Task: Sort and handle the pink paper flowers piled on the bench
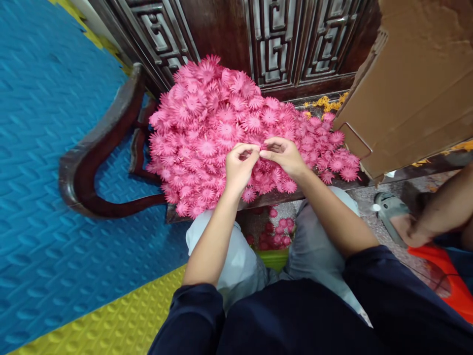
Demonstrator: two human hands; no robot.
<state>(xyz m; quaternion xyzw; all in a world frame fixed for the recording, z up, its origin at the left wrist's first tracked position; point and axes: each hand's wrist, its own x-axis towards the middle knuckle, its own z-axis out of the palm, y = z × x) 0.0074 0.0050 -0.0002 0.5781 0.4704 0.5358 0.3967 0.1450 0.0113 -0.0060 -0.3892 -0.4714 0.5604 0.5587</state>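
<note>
Pink paper flowers (221, 128) heaped on a dark wooden bench (111, 148), left hand (239, 167) and right hand (284, 155) meeting over the pile, fingertips pinched on one small flower, cardboard box (417, 84) just beside.

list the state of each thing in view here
left hand: fingers pinched shut over the pile
right hand: fingertips pinched, meeting the left hand
pink flowers: heaped loose on the wooden seat
fallen flowers: scattered on the floor between the knees
cardboard box: tilted, flap open
</note>
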